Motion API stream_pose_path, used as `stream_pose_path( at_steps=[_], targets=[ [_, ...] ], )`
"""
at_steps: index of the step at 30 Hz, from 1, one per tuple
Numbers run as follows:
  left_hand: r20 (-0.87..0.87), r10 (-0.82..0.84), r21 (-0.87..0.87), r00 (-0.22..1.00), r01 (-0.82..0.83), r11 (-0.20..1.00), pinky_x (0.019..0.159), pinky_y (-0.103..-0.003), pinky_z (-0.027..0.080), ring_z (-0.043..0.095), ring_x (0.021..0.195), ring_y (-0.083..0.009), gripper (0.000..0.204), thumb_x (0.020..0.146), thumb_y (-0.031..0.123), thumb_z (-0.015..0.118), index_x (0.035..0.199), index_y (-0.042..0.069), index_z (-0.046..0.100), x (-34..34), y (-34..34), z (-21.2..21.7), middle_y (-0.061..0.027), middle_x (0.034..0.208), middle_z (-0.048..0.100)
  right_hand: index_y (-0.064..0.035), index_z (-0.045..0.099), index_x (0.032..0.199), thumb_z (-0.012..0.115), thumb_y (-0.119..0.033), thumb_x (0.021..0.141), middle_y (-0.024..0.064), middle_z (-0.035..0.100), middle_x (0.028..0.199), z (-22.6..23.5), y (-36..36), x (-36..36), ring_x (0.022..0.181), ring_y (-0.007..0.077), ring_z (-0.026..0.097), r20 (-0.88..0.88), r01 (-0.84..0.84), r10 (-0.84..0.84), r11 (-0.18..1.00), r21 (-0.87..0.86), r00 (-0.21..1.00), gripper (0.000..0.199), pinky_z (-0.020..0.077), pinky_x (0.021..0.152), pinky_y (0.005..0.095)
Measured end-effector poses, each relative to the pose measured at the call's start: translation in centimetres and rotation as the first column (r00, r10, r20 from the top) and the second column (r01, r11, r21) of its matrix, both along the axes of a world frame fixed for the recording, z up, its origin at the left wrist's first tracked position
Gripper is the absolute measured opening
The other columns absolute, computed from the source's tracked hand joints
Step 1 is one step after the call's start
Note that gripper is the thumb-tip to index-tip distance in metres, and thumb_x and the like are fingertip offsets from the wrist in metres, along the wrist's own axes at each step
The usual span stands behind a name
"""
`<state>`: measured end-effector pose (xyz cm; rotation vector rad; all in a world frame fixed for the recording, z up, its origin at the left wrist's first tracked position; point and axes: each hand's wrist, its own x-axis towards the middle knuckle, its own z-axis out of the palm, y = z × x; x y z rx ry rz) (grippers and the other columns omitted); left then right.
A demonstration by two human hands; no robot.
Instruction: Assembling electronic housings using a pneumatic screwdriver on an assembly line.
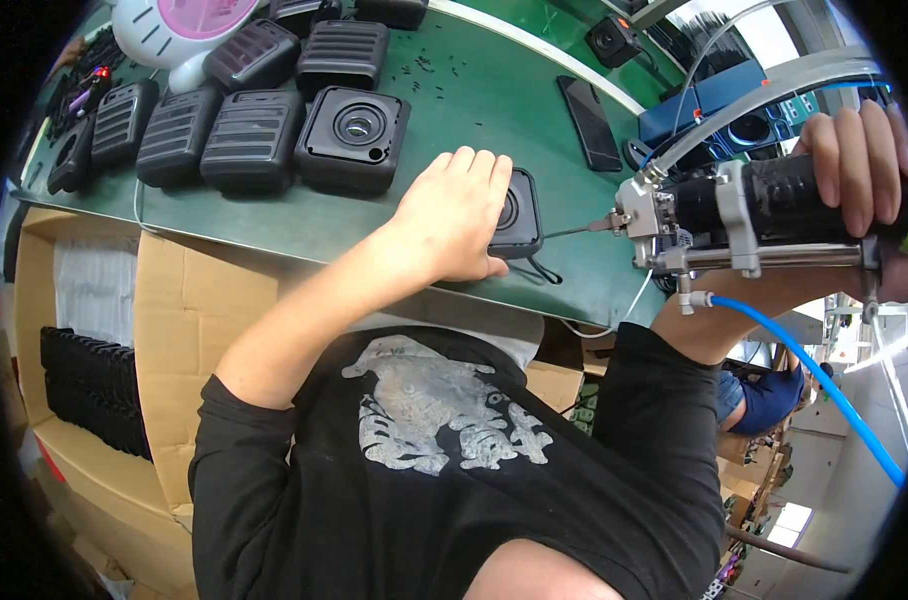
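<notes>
At nine o'clock stands an open cardboard carton point(199, 300) with dark pieces packed inside, and from ten to eleven o'clock a cluster of ribbed black cases point(254, 135) fills the green bench point(494, 105). At eleven o'clock, the last of the front row is a face-up case point(359, 130) showing a round centre. Just right of twelve, the left hand point(451, 215) lies over a black unit point(527, 212), fingers across its top and thumb at its near edge, holding it down on the bench. That unit, at one o'clock, looks rigid and fairly light, its smooth plastic perhaps a little slippery; the outer frame is the sound place to hold, since the round centre could be the delicate part. A short strap point(546, 270) hangs limp at its near right corner. Between two and three o'clock lies the air-fed driver point(709, 212), its thin tip beside the unit's right edge; whether they touch is hard to tell. The right hand point(859, 170) is wrapped around its thick black barrel, the likeliest grip for something stiff, probably heavy, and tugged by its blue hose point(834, 396).
</notes>
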<state>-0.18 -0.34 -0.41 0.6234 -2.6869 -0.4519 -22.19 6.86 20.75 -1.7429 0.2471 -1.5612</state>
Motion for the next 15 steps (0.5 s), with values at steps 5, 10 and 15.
stream_pose_path(
  at_steps=[5,10,15],
  targets=[
    [-0.017,-0.007,0.004,1.000,0.007,1.000,0.099,-0.040,0.043,0.053,0.110,-0.0336,0.095,0.060,0.038,0.089,0.130,-0.009,0.045,0.0,0.1,0.0,-0.0188,0.114,0.055,-0.0085,0.048,0.103,0.087,-0.029,0.064,0.0012,0.060,0.083,-0.4,0.1,-1.3,0.070,0.0137,0.062,-0.076,-0.050,0.052,0.998,0.024,0.996,0.058,0.0467,0.067,0.0269],
    [-0.028,0.002,0.018,1.000,-0.002,1.000,0.100,-0.040,0.043,0.054,0.111,-0.0335,0.096,0.060,0.037,0.089,0.130,-0.009,0.044,0.0,0.2,0.0,-0.0188,0.114,0.055,-0.0085,0.049,0.103,0.088,-0.029,0.065,0.0016,0.061,0.084,-1.0,-0.1,-2.4,0.071,0.0132,0.063,-0.145,-0.107,0.115,0.992,0.061,0.983,0.059,0.0479,0.067,0.0266],
    [-0.007,-0.004,-0.048,1.000,0.003,0.999,0.097,-0.035,0.044,0.053,0.107,-0.0279,0.097,0.063,0.043,0.087,0.132,-0.011,0.045,-0.1,0.2,-0.1,-0.0153,0.110,0.055,-0.0085,0.049,0.103,0.088,-0.030,0.065,0.0019,0.061,0.084,-1.4,-0.2,-3.0,0.072,0.0127,0.064,-0.219,-0.149,0.168,0.984,0.103,0.961,0.059,0.0490,0.067,0.0262]
  ],
)
